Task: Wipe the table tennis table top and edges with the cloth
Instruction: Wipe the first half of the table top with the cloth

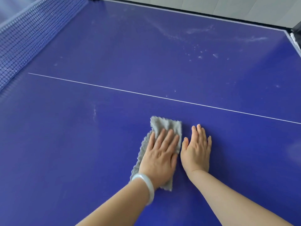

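Note:
A grey fluffy cloth (pixel 166 126) lies flat on the blue table tennis table top (pixel 81 144), just below the white centre line (pixel 146 95). My left hand (pixel 160 154), a pale bangle on its wrist, presses flat on the cloth with fingers spread. Just to the right of the cloth, my right hand (pixel 196 149) rests palm down on the bare table, fingers together, holding nothing. White dusty smears (pixel 200 53) mark the far right part of the top, and a faint streak (pixel 94 111) sits left of the cloth.
The dark net (pixel 32 38) runs along the left side. The far table edge (pixel 195 14) has a white border line, with a pale tiled floor beyond it. The right edge corner (pixel 294 41) shows a metal fitting.

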Demonstrator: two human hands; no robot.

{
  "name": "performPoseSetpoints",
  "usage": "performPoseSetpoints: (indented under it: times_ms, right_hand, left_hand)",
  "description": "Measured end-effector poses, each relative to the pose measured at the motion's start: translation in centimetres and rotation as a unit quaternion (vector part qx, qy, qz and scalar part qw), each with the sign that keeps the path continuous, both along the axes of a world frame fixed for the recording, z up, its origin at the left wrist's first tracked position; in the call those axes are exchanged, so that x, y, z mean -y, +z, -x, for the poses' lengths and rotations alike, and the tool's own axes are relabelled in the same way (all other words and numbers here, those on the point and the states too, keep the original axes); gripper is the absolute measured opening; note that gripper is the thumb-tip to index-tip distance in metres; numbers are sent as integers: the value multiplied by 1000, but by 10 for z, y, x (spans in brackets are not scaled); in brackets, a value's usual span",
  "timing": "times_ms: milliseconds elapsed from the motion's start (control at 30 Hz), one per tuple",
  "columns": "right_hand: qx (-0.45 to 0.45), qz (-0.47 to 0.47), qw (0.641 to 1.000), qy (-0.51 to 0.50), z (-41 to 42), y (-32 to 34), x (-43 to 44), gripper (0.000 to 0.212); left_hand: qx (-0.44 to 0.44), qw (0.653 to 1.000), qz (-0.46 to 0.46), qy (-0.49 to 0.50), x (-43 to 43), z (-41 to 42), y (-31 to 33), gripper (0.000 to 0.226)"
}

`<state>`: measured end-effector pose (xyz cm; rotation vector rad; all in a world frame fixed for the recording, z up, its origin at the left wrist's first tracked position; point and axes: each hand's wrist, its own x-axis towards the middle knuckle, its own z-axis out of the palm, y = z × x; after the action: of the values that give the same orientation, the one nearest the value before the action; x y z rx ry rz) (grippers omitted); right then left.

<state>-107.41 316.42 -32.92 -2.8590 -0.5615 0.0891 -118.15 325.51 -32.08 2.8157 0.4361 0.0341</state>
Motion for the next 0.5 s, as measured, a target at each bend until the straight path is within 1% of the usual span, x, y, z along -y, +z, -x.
performPoseSetpoints:
  times_ms: [67,133,200,267,333,367,400,433,500]
  right_hand:
    - [4,5,1000,6,0,0,1,55]
    - [10,11,1000,8,0,-1,2,56]
    - [13,24,1000,8,0,-1,2,57]
    - [17,34,999,9,1,-1,0,58]
    - [19,33,999,9,2,0,0,59]
    - [19,33,999,10,2,0,0,59]
    - [20,31,999,10,2,0,-1,59]
    - [20,29,999,10,3,1,-1,59]
    - [19,22,999,12,3,1,0,59]
  left_hand:
    - [1,999,-2,-52,-8,29,-2,57]
    - [6,999,-17,-33,-38,59,-2,57]
    - [2,997,-34,65,-74,82,0,57]
    - [-16,981,-24,194,-91,87,3,57]
    - [-19,956,-4,294,-73,75,5,59]
    - [-20,951,-4,309,-54,69,5,60]
    - [-11,956,-11,291,-31,66,5,61]
    - [0,970,-13,243,-7,68,3,62]
    - [3,996,-5,84,15,89,4,61]
